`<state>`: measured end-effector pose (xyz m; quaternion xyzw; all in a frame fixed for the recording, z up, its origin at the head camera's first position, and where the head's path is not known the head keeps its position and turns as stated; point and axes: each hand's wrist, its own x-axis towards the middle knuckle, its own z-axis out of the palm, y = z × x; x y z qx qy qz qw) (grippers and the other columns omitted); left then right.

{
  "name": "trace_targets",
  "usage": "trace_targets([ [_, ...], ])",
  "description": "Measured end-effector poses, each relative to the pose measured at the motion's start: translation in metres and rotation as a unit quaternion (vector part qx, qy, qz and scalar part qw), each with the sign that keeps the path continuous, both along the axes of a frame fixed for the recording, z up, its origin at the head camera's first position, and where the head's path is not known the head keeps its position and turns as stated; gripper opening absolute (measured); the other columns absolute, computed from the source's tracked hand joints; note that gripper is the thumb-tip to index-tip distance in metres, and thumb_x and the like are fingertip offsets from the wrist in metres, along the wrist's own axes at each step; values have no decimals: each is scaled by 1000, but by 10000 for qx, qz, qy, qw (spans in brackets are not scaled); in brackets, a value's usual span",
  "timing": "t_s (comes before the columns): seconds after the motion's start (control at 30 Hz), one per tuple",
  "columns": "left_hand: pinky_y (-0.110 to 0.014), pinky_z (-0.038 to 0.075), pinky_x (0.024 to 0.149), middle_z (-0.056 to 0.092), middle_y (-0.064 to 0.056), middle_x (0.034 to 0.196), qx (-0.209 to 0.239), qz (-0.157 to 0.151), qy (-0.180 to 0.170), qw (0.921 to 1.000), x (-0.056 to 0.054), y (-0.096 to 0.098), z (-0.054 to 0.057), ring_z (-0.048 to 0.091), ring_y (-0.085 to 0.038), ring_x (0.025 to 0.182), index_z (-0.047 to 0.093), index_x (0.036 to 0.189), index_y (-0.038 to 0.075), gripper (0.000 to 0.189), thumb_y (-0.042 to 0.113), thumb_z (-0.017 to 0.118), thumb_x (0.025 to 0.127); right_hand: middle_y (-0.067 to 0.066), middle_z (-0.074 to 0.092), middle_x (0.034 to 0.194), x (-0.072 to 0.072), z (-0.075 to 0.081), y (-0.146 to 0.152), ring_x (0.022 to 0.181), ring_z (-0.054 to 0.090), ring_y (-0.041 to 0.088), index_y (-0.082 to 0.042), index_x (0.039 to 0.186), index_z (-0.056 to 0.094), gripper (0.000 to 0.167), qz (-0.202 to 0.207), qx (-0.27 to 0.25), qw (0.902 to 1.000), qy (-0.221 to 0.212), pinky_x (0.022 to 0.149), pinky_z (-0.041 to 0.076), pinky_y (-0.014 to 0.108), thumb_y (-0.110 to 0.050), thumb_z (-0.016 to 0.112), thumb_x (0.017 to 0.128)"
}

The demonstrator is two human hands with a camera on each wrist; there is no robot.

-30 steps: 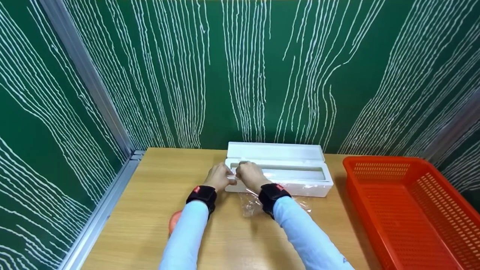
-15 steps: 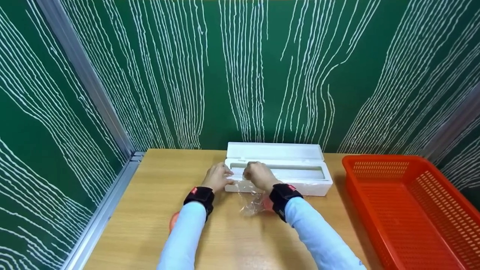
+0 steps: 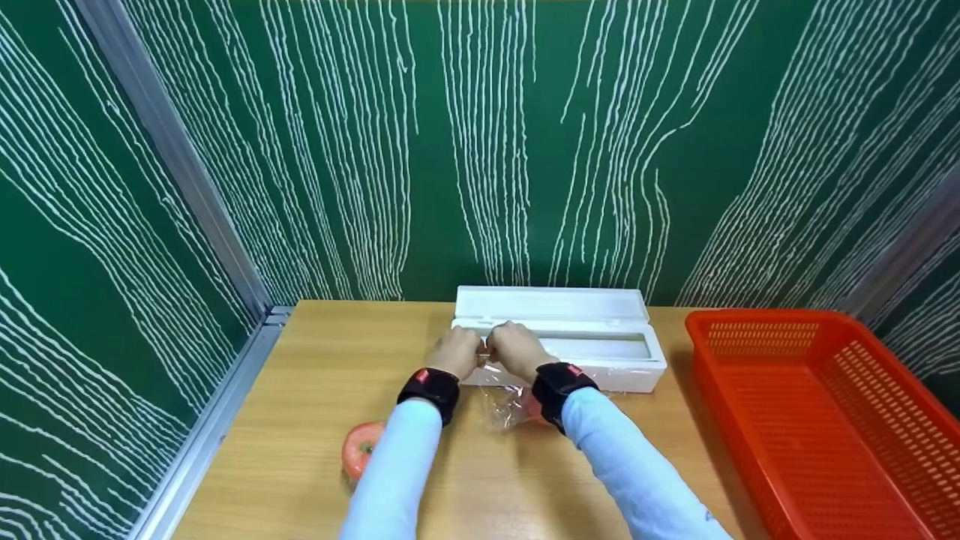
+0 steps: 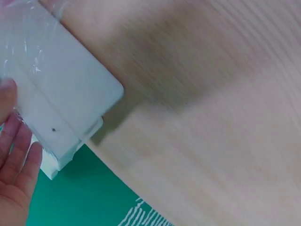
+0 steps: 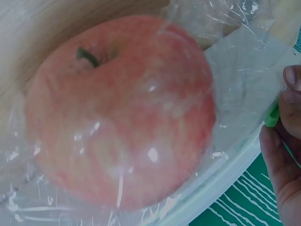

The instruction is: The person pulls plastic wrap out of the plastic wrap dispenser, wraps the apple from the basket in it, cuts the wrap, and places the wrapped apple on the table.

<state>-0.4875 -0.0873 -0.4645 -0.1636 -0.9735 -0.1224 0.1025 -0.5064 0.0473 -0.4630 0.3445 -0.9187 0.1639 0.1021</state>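
Observation:
A white plastic wrap box (image 3: 622,375) stands at the back of the table with its lid (image 3: 551,302) raised. Clear plastic wrap (image 3: 504,409) hangs over its front side. My right hand (image 3: 517,349) pinches a small green slider (image 5: 272,117) at the box edge. Close beside it, my left hand (image 3: 457,351) curls at the box's left part, the wrap running between its thumb and fingers (image 4: 29,162). Under the wrap sits a red apple (image 5: 127,117), mostly hidden by my right wrist in the head view. A second apple (image 3: 360,448) rests beside my left forearm.
A large red plastic basket (image 3: 795,420) stands on the right side of the table (image 3: 315,375). Behind the table rises a green panel (image 3: 562,150) with white wavy lines, and a metal frame post (image 3: 180,150) runs along the left.
My right hand has moved right along the box and then held about there. My left hand has moved right to meet it, uncovering more of the left apple.

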Motion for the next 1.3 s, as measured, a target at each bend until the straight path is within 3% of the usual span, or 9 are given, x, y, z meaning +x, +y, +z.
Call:
trace_targets([
  [0.07,-37,51,59,67,-10,77,-62,161,186,9997,1,2,-3,63,-26,70,66,65,8,5,9,71,67,2,63,63,-1,-1,-1,60,56,20,-8,60,67,11,-84,47,9999,-59,55,46,35,2,68,62],
  [0.23,-35,51,55,67,-8,71,-6,184,676,9975,2,5,-7,62,-25,65,66,59,9,8,6,68,66,4,63,62,-4,1,-2,58,55,21,-7,60,68,10,-89,-13,9997,-218,55,46,35,2,71,61],
  [0.4,-34,50,53,66,-6,66,-110,177,1137,9933,2,3,-10,62,-23,63,66,55,11,10,7,69,64,6,64,61,-5,4,-1,58,58,24,-4,59,66,10,44,-97,9999,-26,54,47,37,3,71,59],
  [0.67,-33,51,55,66,-5,66,45,131,913,9957,4,3,-10,62,-24,64,68,56,11,12,3,67,65,5,66,63,-3,8,18,60,60,21,-5,60,67,10,-191,27,9991,-372,57,50,31,4,70,62],
  [0.87,-37,53,56,67,-7,69,325,295,703,9966,4,6,-10,63,-27,66,66,54,9,16,-1,64,67,5,65,64,-1,12,33,59,57,18,-6,61,68,10,-463,175,9971,-586,55,47,29,4,69,63],
  [1.3,-36,52,55,66,-7,67,352,167,653,9971,8,5,-7,61,-25,63,67,56,8,18,-4,60,67,5,67,67,1,12,52,62,58,17,-7,62,68,11,-756,120,9925,-958,63,51,32,2,70,68],
])
